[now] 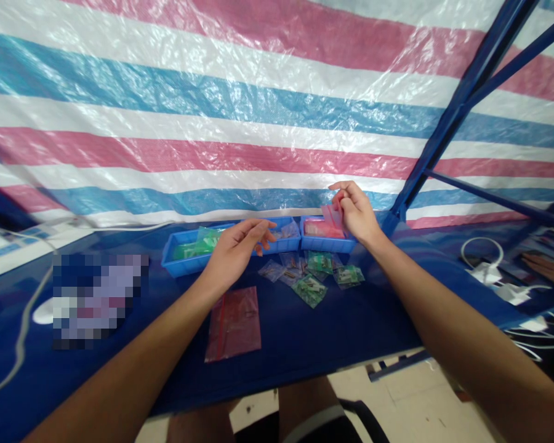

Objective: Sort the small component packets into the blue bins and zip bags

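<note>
Between the thumb and fingers of my right hand (356, 212) is a small pink plastic bag (331, 215), raised over the right blue bin (327, 244) that holds more pink bags. My left hand (240, 246) hovers at the front edge of the long blue bin (184, 266), its fingers apart and nothing seen in them. Green bags (207, 239) and clear bags (286, 230) lie in that long bin. A larger pink zip bag (234, 323) rests flat on the blue table. Several small packets (309, 289), green and clear, are spread in front of the bins.
White cable (25, 307) runs down the left side of the blue table (323, 344), by a blurred-out object (99, 298). White plugs and cords (512, 286) lie at the right. Striped sheeting (212, 111) and a blue metal frame (443, 123) stand behind.
</note>
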`<state>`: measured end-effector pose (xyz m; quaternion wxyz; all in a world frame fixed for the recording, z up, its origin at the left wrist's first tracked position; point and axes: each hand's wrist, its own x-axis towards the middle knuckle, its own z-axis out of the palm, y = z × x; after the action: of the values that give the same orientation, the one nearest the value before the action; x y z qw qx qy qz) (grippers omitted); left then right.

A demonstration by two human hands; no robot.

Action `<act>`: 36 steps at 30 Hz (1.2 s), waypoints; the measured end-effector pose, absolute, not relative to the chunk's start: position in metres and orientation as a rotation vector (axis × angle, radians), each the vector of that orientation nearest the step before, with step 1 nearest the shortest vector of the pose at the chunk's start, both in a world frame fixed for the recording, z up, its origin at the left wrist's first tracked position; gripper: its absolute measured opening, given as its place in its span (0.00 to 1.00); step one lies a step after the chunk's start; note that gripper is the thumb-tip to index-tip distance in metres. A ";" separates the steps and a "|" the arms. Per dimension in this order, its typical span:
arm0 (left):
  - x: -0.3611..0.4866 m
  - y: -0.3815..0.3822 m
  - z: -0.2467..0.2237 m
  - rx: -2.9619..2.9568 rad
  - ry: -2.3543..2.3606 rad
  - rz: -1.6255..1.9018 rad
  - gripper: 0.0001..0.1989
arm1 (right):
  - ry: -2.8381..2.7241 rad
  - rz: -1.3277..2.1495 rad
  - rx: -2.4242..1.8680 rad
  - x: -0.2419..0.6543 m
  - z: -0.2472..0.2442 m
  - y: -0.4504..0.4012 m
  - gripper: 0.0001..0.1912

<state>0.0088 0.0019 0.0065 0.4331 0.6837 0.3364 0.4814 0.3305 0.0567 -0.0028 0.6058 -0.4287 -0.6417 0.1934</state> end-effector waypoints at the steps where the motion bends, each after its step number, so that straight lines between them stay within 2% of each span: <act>1: 0.009 0.002 0.006 1.706 0.832 1.197 0.22 | -1.462 0.461 -0.949 0.332 -0.001 0.056 0.18; 15: 0.007 0.004 0.005 1.751 0.806 1.191 0.22 | -1.437 0.829 -0.813 0.334 0.006 0.052 0.16; 19: 0.008 0.003 0.004 1.768 0.806 1.170 0.21 | -1.587 0.663 -0.973 0.338 -0.001 0.059 0.17; 22: 0.009 0.003 0.003 1.763 0.809 1.158 0.21 | -1.828 0.412 -1.074 0.335 -0.009 0.063 0.19; 26: 0.010 0.002 0.004 1.753 0.818 1.163 0.21 | -2.107 0.035 -1.030 0.325 -0.013 0.061 0.26; 29: 0.009 0.002 0.005 1.757 0.816 1.165 0.21 | -2.204 -0.032 -1.003 0.317 -0.012 0.058 0.29; 31: 0.009 0.002 0.005 1.762 0.813 1.167 0.21 | -2.214 -0.045 -1.017 0.314 -0.012 0.056 0.28; 36: 0.009 0.003 0.003 1.779 0.810 1.177 0.22 | -2.142 -0.187 -0.992 0.305 -0.009 0.044 0.17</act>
<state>0.0086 0.0033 0.0028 0.4167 0.7089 0.3227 0.4688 0.3050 0.0437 -0.0087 0.3771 -0.3880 -0.8378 -0.0732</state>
